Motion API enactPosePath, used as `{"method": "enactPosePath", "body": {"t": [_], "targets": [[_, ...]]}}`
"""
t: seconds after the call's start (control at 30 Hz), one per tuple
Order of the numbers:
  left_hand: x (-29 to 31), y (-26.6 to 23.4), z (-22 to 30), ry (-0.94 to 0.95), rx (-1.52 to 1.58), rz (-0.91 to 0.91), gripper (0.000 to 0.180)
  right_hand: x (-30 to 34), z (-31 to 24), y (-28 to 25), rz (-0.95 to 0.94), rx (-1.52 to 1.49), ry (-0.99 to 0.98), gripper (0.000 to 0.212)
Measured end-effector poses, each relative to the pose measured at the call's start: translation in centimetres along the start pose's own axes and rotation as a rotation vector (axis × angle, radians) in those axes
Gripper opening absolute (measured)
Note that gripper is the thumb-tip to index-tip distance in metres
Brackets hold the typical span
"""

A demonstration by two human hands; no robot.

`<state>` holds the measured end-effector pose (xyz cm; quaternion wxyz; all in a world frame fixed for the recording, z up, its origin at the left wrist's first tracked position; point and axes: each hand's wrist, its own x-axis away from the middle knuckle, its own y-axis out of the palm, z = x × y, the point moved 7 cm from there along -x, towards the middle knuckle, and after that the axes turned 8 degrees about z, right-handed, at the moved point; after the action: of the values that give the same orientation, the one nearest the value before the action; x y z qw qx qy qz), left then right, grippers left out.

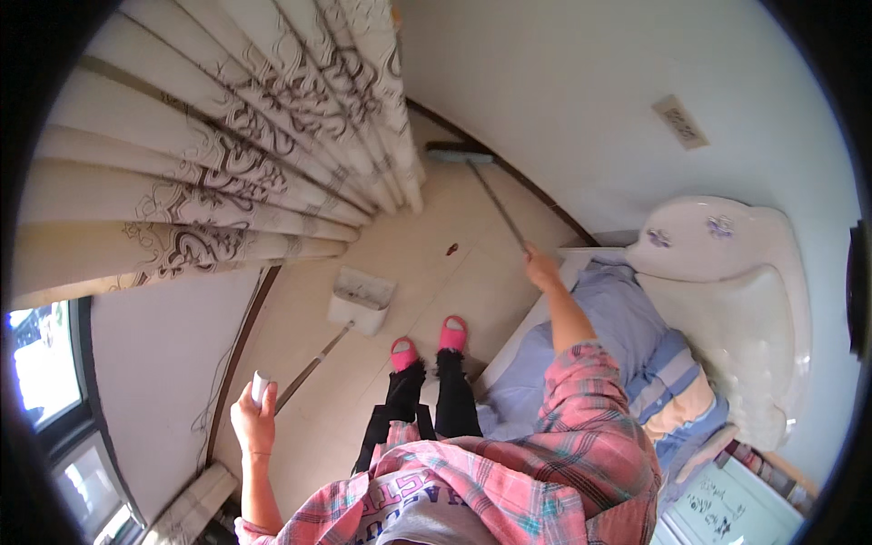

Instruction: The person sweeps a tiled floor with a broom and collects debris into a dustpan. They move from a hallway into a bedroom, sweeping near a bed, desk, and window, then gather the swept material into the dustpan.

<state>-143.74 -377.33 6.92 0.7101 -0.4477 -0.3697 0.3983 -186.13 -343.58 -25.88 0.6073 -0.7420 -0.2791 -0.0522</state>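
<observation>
curtains [227, 163] with dark swirls hung at the far left, and a bright window [45, 363] was below them. thin cords [218, 391] hung down the wall next to it.

then came the left hand [252, 420]. its fingers were curled around the top of a long grey handle [313, 368], and a white piece [261, 387] poked up out of the fist. i could not tell how that piece joined on. the handle went down to a white dustpan [368, 318], which sat on the pale floor [413, 227] near the curtains. some grey marks showed inside it, too small to make out.

two pink slippers [452, 336] were on the person's feet, just to the right of the dustpan. a small dark red bit [452, 249] lay on the floor, well apart from the dustpan.

farther up was the broom head [459, 156], down by the wall, beside the dark strip at its bottom. its stick [498, 204] slanted down to the right hand [542, 268], with the fingers wrapped around the end.

on the right stood a bed with blue covers [613, 304] and a shiny cream headboard [749, 309]. a pale plate [681, 123] was on the wall above.
</observation>
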Motion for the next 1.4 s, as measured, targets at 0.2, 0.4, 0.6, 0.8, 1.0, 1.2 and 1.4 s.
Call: {"method": "enactPosePath", "body": {"t": [0.2,0.4,0.6,0.8,1.0,1.2,1.4], "targets": [[0.5,0.8,-0.8,-0.096,-0.004,0.023,0.037,6.1,4.8,3.7,-0.137,0.043,0.21,0.039],[1.2,2.1,1.1,-0.044,0.085,0.0,0.039,20.8,10.0,10.0,-0.199,-0.135,0.401,0.043],[2.9,1.3,-1.9,-0.033,0.053,-0.009,0.036,27.5,9.2,2.2,-0.252,-0.687,0.708,0.041],[4.0,0.2,-3.2,0.092,-0.032,-0.049,0.034,18.9,10.1,5.2,-0.062,-0.832,0.643,0.033],[3.9,0.8,-4.1,0.076,-0.032,-0.107,0.032,24.4,0.9,15.0,-0.252,-0.92,0.754,0.034],[2.0,1.7,-2.3,0.133,-0.037,-0.161,0.04,32.6,-3.5,10.4,-0.633,-0.799,0.636,0.035],[1.0,0.1,-4.4,0.267,-0.147,-0.161,0.04,34.6,-1.1,7.5,-0.46,-0.759,0.769,0.027]]}}
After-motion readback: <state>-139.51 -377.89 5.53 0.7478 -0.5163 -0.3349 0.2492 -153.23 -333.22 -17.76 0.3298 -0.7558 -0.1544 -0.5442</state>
